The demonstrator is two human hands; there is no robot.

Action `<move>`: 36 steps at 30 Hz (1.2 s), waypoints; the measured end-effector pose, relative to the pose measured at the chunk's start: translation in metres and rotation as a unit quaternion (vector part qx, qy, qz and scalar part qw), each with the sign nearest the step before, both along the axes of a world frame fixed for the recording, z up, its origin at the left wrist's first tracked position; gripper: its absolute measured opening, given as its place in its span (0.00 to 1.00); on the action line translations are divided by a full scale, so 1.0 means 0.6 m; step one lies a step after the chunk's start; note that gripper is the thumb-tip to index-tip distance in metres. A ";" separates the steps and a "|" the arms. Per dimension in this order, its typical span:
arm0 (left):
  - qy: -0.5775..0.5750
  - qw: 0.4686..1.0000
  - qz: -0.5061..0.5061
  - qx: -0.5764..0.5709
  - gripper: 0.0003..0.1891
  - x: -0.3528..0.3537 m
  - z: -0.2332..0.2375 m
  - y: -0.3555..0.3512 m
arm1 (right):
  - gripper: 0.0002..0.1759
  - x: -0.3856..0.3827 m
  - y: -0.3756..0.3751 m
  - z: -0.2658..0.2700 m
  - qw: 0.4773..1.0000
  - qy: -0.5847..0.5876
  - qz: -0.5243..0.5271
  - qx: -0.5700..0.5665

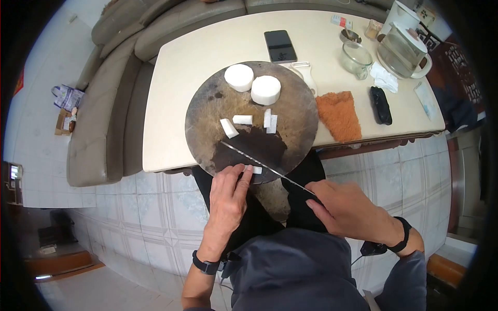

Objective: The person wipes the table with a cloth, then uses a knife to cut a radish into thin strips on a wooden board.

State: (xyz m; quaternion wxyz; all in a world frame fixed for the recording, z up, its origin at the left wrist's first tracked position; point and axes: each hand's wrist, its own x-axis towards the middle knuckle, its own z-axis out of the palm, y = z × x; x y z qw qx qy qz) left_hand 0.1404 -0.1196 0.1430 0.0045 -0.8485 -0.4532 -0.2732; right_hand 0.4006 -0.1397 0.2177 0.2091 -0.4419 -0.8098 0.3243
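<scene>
My right hand (pixel 345 207) is wrapped round a kitchen knife (pixel 254 162), its blade slanting up and left over the round chopping board (pixel 199 122). At the board's near edge, the bent fingers of my left hand (pixel 228 194) press on a small white radish piece (pixel 257 170), just below the blade. Several cut pieces lie farther up: a thick wedge (pixel 229 127), a short block (pixel 243 119) and slim strips (pixel 272 124). Two thick radish rounds, one left (pixel 239 78) and one right (pixel 266 90), sit at the far side. A dark wet patch covers the board's near half.
The board overhangs the cream table (pixel 168 103) toward my lap. Beside it lie a peeler (pixel 306 75), an orange cloth (pixel 340 116) and a phone (pixel 280 46). Farther right stand a glass cup (pixel 356 59) and a pitcher (pixel 402 49), near a black case (pixel 381 105). A sofa (pixel 106 114) borders the left.
</scene>
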 end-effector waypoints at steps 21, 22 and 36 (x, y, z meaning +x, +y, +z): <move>-0.063 0.997 0.015 -0.038 0.19 0.012 -0.024 -0.020 | 0.22 -0.019 0.045 0.013 0.972 -0.166 0.162 0.036; -0.067 0.997 0.016 -0.040 0.19 0.011 -0.025 -0.021 | 0.22 -0.021 0.045 0.014 0.970 -0.172 0.166 0.032; -0.060 0.998 0.020 -0.010 0.18 0.015 -0.032 -0.023 | 0.15 -0.066 0.069 -0.002 0.966 -0.174 0.172 0.086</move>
